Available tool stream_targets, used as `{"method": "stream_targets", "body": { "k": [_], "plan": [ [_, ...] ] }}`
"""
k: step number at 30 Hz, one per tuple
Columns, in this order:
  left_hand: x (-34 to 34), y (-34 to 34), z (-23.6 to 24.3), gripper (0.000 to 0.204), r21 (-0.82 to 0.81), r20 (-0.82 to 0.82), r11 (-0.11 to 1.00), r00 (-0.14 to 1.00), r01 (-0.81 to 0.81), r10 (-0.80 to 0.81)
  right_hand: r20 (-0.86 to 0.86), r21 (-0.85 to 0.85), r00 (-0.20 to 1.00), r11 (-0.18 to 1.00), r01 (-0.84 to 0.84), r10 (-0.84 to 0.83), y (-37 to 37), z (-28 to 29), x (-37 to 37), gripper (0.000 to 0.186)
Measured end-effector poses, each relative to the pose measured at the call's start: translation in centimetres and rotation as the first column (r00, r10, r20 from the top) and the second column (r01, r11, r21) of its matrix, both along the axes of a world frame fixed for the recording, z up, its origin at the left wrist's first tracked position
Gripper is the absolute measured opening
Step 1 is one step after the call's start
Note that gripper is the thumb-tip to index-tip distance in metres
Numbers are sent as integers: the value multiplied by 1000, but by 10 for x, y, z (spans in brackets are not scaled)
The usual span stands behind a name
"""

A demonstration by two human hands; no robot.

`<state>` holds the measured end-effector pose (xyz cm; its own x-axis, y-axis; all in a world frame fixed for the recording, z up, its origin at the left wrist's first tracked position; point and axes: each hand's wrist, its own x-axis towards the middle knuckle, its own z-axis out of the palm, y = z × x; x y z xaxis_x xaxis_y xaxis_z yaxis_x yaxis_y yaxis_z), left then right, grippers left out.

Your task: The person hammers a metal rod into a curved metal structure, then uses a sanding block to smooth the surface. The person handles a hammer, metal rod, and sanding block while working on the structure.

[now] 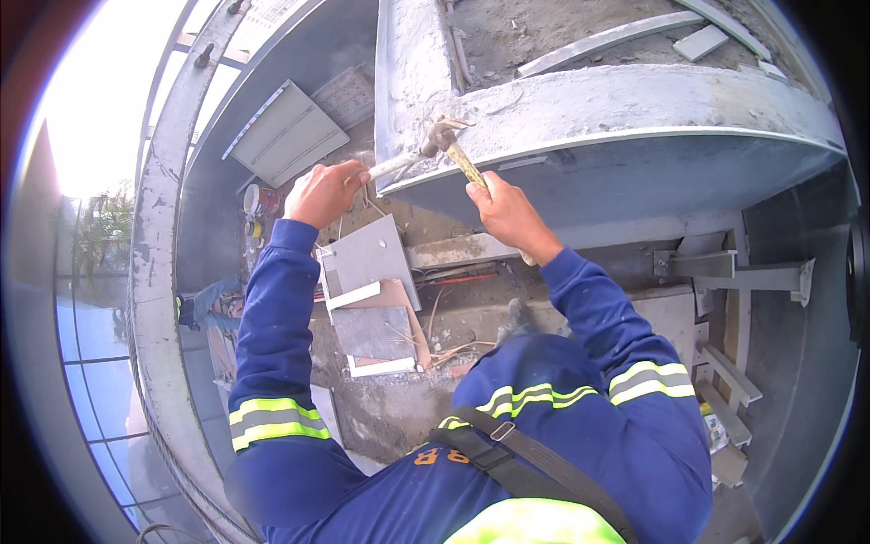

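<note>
The hammer [465,165], its worn metal head on a speckled yellowish handle, is at the near corner of the wall, beside a pale, slim bar [394,166]; contact is unclear. The right hand [509,210] wraps the handle, while the left hand [324,193] pinches the bar. Striking seems the step in hand; another blow would call for a steady bar and clear fingers. The whitish, rough-topped wall [589,107] curves rightward; flat grey boards [367,254] lie below on gritty ground.
</note>
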<state>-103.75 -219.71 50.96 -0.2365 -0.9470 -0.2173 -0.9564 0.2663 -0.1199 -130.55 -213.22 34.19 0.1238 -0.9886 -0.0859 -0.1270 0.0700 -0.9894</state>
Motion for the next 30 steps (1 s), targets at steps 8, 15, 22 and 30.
{"method": "stream_targets", "body": {
  "k": [8,15,22,30],
  "plan": [
    [12,8,33,33,-184,-434,977,901,-106,16,254,-65,928,953,296,-271,-1,27,-36,32],
    [10,16,-1,32,-88,-246,990,966,-108,84,257,-99,935,956,275,-243,3,45,-43,31],
    [22,15,-9,31,-93,-382,988,921,-123,79,275,-186,930,936,300,-244,5,53,-38,27],
    [10,22,-8,27,-169,-202,986,979,-3,-32,91,-275,971,931,239,-222,-1,39,-14,26]
  ]
}}
